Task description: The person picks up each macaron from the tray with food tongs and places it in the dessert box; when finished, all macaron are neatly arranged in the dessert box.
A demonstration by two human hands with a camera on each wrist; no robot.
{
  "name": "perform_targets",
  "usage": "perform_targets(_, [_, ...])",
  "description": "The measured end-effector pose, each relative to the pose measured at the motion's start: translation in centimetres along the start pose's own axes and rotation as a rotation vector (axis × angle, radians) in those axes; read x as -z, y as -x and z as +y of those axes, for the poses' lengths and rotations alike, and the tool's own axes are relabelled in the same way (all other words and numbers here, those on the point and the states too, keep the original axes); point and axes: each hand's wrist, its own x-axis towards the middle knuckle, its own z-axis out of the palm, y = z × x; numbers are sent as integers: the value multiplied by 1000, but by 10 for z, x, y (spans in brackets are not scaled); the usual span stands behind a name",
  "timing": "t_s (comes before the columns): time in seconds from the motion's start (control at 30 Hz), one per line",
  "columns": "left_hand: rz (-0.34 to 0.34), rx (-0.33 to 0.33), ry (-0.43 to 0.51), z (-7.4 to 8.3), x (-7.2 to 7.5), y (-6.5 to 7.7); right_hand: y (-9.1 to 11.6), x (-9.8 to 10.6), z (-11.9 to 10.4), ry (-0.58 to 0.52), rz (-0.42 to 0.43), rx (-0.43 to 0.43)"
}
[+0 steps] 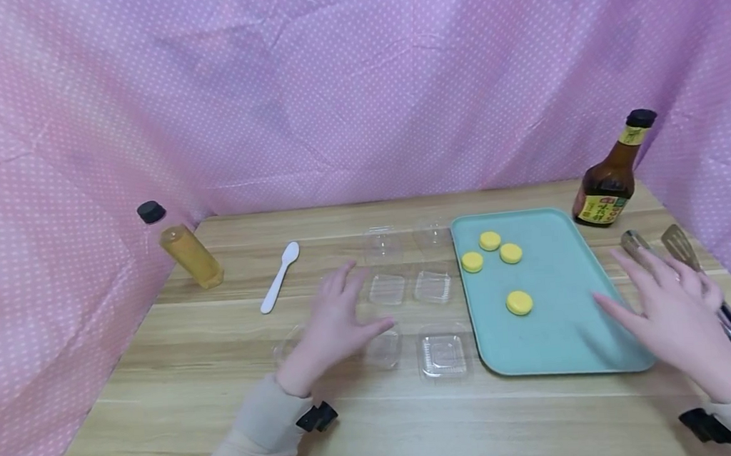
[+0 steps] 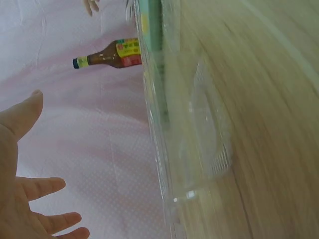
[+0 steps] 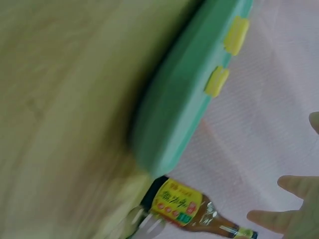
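My left hand (image 1: 334, 320), fingers spread, hovers over the clear plastic boxes left of the tray. One clear box (image 1: 443, 356) lies at the front, nearest the tray; another clear box (image 1: 384, 348) is beside it, near my left thumb. In the left wrist view a clear box (image 2: 209, 124) is close to the hand, which holds nothing. My right hand (image 1: 675, 307) is over the right edge of the teal tray (image 1: 567, 334), fingers apart and gripping nothing. Several yellow round pieces lie on the tray, including one yellow disc (image 1: 519, 303) apart from the rest.
A brown sauce bottle (image 1: 608, 180) stands behind the tray's right corner. Beside the right hand lie a slotted spatula (image 1: 681, 242) and other metal utensils. On the left are a white spoon (image 1: 280, 277) and an oil bottle (image 1: 192, 256). A pink dotted cloth (image 1: 355, 100) hangs behind.
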Motion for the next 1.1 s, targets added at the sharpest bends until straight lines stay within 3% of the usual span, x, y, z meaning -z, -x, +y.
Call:
perform_targets(0.13, [-55, -18, 6, 8, -5, 0, 3, 0, 16, 4, -29, -36])
perform_targets(0.4, [-204, -86, 7, 20, -19, -3, 6, 2, 52, -101, -45, -39])
perform_targets(0.57, [-260, -148, -30, 26, -27, -3, 4, 2, 73, -64, -33, -45])
perform_targets(0.77, [-370, -149, -111, 34, -32, -2, -2, 3, 97, -99, -60, -110])
perform_targets(0.97, [-398, -203, -166, 39, -40, -4, -2, 6, 115, -96, -118, -230])
perform_targets(1.1, [-432, -221, -193, 41, -45, -4, -4, 8, 120, -101, -157, -239])
